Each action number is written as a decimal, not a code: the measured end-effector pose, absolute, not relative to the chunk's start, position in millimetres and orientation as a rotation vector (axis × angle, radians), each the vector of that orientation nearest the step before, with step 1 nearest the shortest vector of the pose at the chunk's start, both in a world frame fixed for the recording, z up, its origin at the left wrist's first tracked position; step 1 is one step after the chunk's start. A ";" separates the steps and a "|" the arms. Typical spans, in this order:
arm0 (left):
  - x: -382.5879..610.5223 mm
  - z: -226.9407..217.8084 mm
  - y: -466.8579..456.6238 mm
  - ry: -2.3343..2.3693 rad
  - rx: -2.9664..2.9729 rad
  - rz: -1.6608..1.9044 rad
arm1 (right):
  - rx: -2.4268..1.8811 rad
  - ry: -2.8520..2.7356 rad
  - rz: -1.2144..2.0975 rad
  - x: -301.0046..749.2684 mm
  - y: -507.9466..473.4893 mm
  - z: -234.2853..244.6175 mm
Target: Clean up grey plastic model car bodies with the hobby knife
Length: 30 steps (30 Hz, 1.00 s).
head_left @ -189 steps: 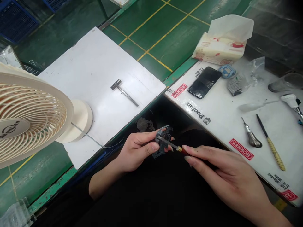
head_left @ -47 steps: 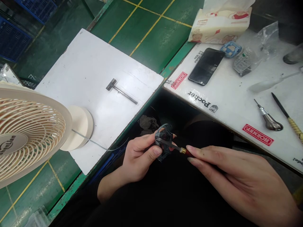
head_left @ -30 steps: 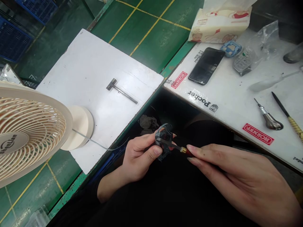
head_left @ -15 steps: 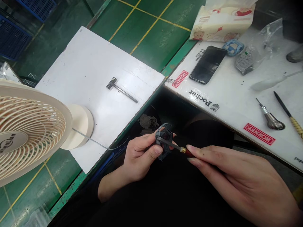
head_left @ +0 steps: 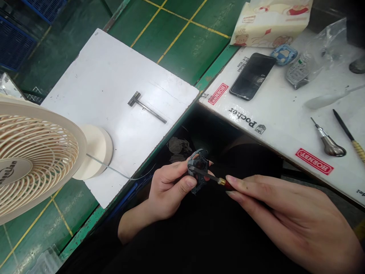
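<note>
The person sits at the corner where 2 benches meet, with both hands low over a dark lap. The left hand (head_left: 168, 190) pinches a small dark part (head_left: 199, 166) between thumb and forefinger and holds it in the gap just below the green bench edge (head_left: 212, 72). The thumb covers the part's near left side. The right hand (head_left: 288, 219) has its fingers stretched out and pressed together along a slim tool (head_left: 221, 182) with a red handle and a brass collar. The fingers hide nearly all of the handle, and I cannot tell how the thumb sits underneath. The tool's thin metal tip lies across the dark part and touches it. On the left bench is a white board (head_left: 94, 80), with 1 T-shaped metal tool (head_left: 146, 107) lying alone near its middle, well apart from the hands. A cream fan (head_left: 34, 152) fills the left edge and blocks the bench behind it. Its round base (head_left: 95, 148) sits on the board's near corner, and a thin cable (head_left: 119, 173) trails from the base toward the left hand. On the right, a white sheet (head_left: 285, 114) with red labels carries a phone (head_left: 252, 76). Beyond the phone is a tissue pack (head_left: 270, 21), with a small blue item (head_left: 283, 53) and a crumpled clear bag (head_left: 316, 57) beside it. An awl (head_left: 329, 142) and a yellow-handled file (head_left: 349, 135) lie side by side near the right edge.
</note>
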<state>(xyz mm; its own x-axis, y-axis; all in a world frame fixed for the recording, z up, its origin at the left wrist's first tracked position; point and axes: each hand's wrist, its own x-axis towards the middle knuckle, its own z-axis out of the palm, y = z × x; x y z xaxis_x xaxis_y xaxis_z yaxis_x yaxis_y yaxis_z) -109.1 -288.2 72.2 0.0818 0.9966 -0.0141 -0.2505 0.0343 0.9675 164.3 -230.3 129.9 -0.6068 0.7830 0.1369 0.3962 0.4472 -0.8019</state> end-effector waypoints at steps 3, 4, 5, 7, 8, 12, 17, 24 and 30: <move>-109.8 72.3 -286.4 0.954 1.062 1.250 | -0.979 -2.198 1.033 163.6 -230.3 131.1; -110.0 72.7 -285.9 0.943 1.063 1.250 | -0.980 -2.200 1.040 163.2 -230.1 131.7; -110.2 73.2 -285.8 0.931 1.059 1.247 | -0.985 -2.203 1.047 162.9 -229.7 132.2; -110.1 74.5 -286.4 0.916 1.027 1.243 | -0.992 -2.208 1.052 162.2 -229.0 132.8; -109.7 75.0 -287.1 0.916 0.998 1.241 | -0.994 -2.210 1.046 162.1 -228.7 132.8; -105.4 75.1 -290.2 0.915 0.855 1.242 | -0.996 -2.219 1.031 165.9 -230.2 131.4; -100.6 73.6 -291.4 0.788 0.722 1.307 | -1.089 -2.153 0.995 178.6 -236.7 129.4; -105.2 78.8 -291.3 0.672 0.710 1.166 | -1.015 -2.172 1.000 180.4 -238.7 130.2; -104.6 80.3 -293.4 0.681 0.686 1.135 | -0.965 -2.181 0.997 184.9 -238.9 127.9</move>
<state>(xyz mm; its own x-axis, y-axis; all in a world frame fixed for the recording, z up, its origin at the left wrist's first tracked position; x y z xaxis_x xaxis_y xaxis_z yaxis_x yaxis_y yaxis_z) -104.6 -293.4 80.3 0.2749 0.9522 -0.1337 -0.5654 0.2725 0.7785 184.9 -238.9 127.9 -0.5915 0.7861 0.1793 0.3790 0.4673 -0.7987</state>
